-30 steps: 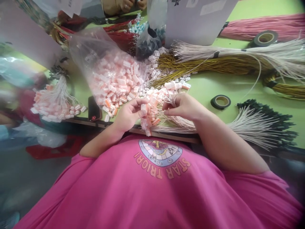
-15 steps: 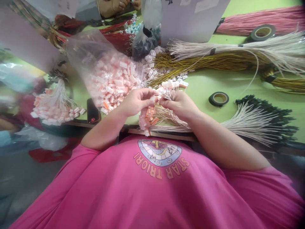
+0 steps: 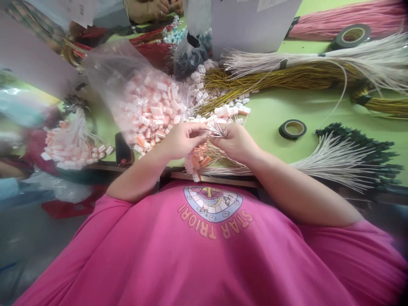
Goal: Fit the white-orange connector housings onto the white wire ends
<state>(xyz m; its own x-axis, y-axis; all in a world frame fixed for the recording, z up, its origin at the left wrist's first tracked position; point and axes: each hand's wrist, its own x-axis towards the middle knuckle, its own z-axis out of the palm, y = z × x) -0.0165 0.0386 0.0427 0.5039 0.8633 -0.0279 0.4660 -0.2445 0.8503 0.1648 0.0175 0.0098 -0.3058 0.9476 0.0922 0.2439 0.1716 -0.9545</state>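
My right hand (image 3: pixel 239 142) is closed round a small bunch of thin wires, whose silvery tips (image 3: pixel 217 130) fan out between thumb and fingers toward the left. Close against those tips, my left hand (image 3: pixel 181 139) has its thumb and forefinger drawn together; what they pinch is too small to make out. Below the hands, white and orange connectors (image 3: pixel 195 165) hang in a cluster at the table edge, with pale wires (image 3: pixel 228 171) running right from them. More connectors (image 3: pixel 228 111) with wires lie just beyond my fingers.
A clear bag (image 3: pixel 153 106) of white and orange connectors lies behind my left hand. To its left sit a phone-like dark object (image 3: pixel 123 148) and a wired connector bundle (image 3: pixel 72 146). Right are black tape (image 3: pixel 292 129), white wires with black ends (image 3: pixel 338 163) and yellow wires (image 3: pixel 280 80). Another person's hands (image 3: pixel 159 8) show at the top.
My left fingertips have shifted slightly and the pale piece seen between them before no longer shows. The silvery wire tips in my right hand are more exposed now.
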